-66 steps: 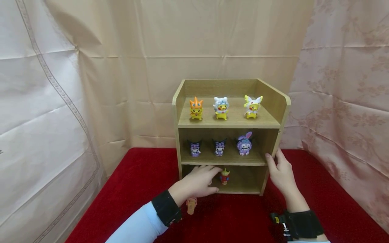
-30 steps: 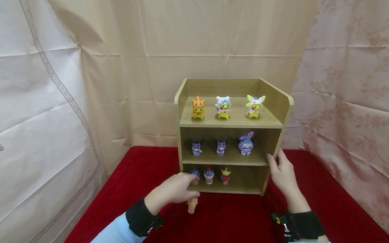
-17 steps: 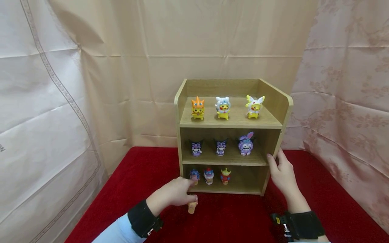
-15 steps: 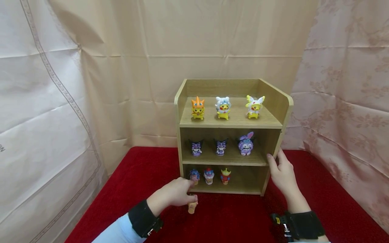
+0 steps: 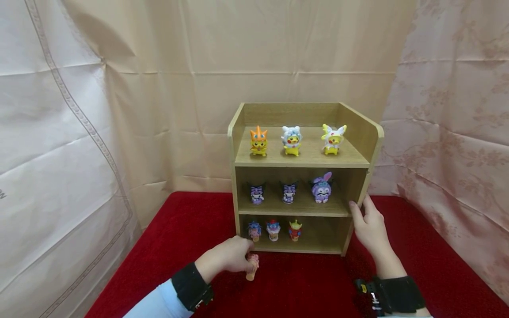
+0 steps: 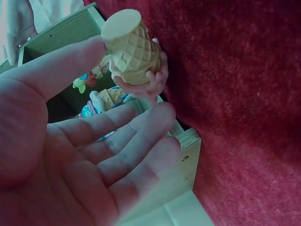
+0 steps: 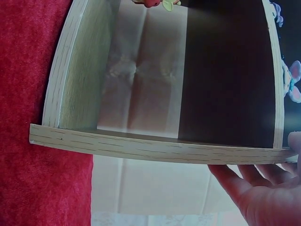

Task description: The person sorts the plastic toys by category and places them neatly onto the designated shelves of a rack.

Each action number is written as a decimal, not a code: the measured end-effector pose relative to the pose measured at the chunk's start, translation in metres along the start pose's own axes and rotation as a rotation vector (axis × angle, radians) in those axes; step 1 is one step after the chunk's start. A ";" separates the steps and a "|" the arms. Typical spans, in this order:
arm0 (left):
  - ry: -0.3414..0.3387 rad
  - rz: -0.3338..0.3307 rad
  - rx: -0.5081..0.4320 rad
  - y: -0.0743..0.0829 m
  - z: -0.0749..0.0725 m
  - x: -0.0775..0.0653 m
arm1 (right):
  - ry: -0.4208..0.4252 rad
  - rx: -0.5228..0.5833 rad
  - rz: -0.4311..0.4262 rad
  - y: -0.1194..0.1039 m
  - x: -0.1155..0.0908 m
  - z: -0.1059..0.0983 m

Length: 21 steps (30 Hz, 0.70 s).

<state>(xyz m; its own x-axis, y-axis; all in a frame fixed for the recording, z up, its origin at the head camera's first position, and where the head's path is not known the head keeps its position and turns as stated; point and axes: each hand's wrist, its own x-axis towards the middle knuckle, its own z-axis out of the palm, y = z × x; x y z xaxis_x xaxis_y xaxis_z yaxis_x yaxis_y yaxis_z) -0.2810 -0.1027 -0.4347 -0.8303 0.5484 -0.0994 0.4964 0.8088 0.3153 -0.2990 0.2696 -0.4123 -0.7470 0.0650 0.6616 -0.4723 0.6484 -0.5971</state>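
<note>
A small figurine [image 5: 253, 263] with a waffle-cone base and pinkish top lies on the red cloth before the shelf. My left hand [image 5: 228, 256] is right at it. In the left wrist view the thumb [image 6: 77, 59] meets the cone base [image 6: 134, 52], while the other fingers [image 6: 136, 146] stretch out loosely below. At the right, my right hand [image 5: 370, 225] grips the side panel of the wooden shelf [image 5: 302, 165], thumb at the front edge and fingers [image 7: 235, 181] along the outer face.
Three cone-based figurines, including a blue-and-pink one [image 5: 254, 230], stand on the bottom level. Three purple figurines, one with long ears [image 5: 321, 189], fill the middle. Yellow figures such as the orange-capped one [image 5: 259, 141] stand on top. Red cloth [image 5: 191, 221] covers the table.
My left hand has come out from the bottom level and lowered to the lying figurine, which has shifted slightly, showing more of its pink top. My right hand stays on the shelf side.
</note>
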 end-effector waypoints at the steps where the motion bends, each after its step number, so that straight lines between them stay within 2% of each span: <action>1: -0.007 -0.006 -0.006 0.000 0.000 0.000 | 0.001 0.000 -0.001 0.000 0.000 0.000; 9: -0.086 -0.039 -0.029 -0.005 0.005 0.004 | 0.006 -0.001 -0.008 0.002 0.000 0.001; 17: -0.103 -0.001 -0.064 -0.008 0.006 0.006 | 0.008 -0.004 -0.009 0.001 0.000 0.000; 21: -0.088 0.038 -0.076 -0.008 0.005 0.006 | 0.016 -0.014 -0.008 0.000 -0.001 0.000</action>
<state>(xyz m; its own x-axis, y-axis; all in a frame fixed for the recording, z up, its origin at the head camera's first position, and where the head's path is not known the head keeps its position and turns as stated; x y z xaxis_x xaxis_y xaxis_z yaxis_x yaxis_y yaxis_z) -0.2887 -0.1052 -0.4424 -0.7842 0.5975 -0.1673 0.5035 0.7704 0.3911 -0.2985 0.2696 -0.4128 -0.7353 0.0718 0.6739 -0.4719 0.6595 -0.5852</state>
